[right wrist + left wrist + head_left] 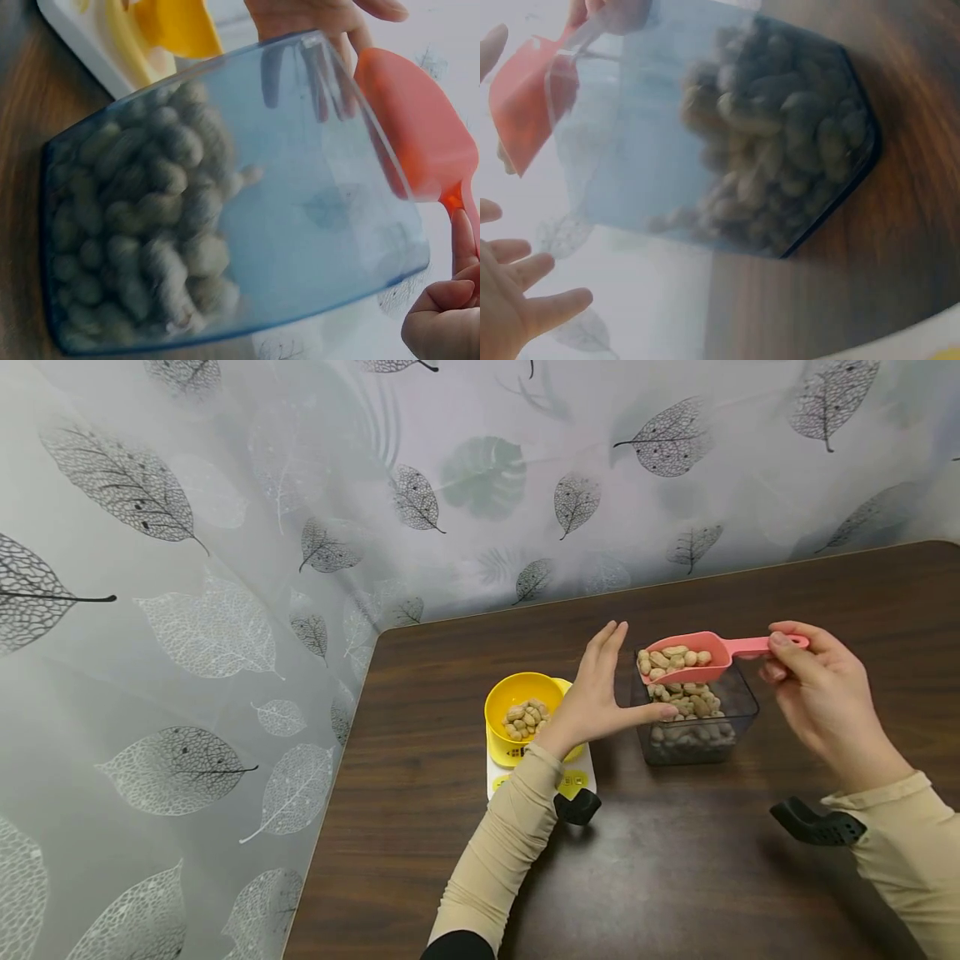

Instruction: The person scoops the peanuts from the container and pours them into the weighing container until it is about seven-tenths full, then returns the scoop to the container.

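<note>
My right hand (828, 697) grips the handle of a pink scoop (722, 652). Unshelled peanuts (675, 658) fill the scoop, which is over a clear, dark-tinted plastic container (742, 703). More peanuts lie inside the container, seen through its wall in both wrist views. My left hand (592, 702) is at the container's left side, fingers extended and thumb reaching toward the near rim; it holds nothing. In the left wrist view, the left hand (517, 300) appears with spread fingers, apart from the scoop (532, 105).
Left of the container, a yellow bowl (504, 693) with some peanuts sits on a white and yellow kitchen scale (497, 775), partly behind my left wrist. The dark wooden table (420, 760) meets a leaf-patterned curtain (480, 560) at the back and left.
</note>
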`<state>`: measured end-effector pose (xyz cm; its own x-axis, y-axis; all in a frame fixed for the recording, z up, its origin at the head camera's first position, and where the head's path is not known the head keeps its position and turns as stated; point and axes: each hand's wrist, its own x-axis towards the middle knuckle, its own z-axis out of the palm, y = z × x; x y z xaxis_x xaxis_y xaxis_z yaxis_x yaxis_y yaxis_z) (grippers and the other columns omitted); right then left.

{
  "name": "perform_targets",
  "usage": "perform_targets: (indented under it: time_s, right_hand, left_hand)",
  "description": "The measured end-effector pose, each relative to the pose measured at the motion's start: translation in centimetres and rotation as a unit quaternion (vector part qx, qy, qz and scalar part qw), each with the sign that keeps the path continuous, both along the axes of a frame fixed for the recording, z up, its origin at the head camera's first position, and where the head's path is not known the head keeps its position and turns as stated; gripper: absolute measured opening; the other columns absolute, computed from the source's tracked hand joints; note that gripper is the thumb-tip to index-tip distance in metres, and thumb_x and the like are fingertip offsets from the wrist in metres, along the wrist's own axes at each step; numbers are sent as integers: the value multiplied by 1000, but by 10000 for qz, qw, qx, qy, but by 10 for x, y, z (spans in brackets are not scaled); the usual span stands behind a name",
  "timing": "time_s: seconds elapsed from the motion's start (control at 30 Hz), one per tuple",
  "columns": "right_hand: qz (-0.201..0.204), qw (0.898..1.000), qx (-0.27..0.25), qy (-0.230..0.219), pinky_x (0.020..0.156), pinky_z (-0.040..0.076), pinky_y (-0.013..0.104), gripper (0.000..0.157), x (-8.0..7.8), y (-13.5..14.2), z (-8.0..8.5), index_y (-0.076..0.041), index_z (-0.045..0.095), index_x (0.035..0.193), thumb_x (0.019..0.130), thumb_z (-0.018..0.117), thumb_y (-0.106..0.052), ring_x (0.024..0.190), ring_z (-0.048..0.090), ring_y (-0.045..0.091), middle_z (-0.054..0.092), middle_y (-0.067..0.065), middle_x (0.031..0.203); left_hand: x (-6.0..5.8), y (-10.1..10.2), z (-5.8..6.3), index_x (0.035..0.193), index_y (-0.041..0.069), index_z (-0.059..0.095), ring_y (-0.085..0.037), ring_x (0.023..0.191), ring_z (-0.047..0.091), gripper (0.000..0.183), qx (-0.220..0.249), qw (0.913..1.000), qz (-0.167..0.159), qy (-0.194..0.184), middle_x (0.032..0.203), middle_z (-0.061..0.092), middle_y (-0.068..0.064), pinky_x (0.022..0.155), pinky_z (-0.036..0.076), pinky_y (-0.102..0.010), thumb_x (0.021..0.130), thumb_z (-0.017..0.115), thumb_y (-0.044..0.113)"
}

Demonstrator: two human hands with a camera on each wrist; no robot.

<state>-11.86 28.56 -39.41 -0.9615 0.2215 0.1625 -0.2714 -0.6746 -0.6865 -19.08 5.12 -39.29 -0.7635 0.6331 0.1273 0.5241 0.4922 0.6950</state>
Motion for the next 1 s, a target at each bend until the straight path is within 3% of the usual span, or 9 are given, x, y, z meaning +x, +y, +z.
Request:
perform_targets:
  time_s: [0.5,0.77,1.0]
  right_hand:
    - [287,9993,224,103,58,40,20,15,-15,-37,24,1,56,105,91,51,1,66,42,13,50,5,89]
    - [407,9978,520,41,58,41,18,15,-23,-63,27,-1,54,104,90,56,-4,65,44,11,51,4,90]
    - [481,9934,1024,-177,59,43,15,16,-26,-85,28,-4,50,103,90,57,-9,63,47,7,55,0,86]
  left_hand:
    - [-8,-40,18,148,37,-4,-18,145,12,110,186,9991,371,113,156,-3,12,112,30,-49,72,76,47]
    - [-11,-67,13,150,33,-2,-16,146,9,110,178,9976,619,245,157,-1,9,114,25,-48,73,75,47]
    - [-12,-86,6,150,33,0,-21,144,17,106,328,9960,791,252,157,2,8,111,29,-52,74,74,46]
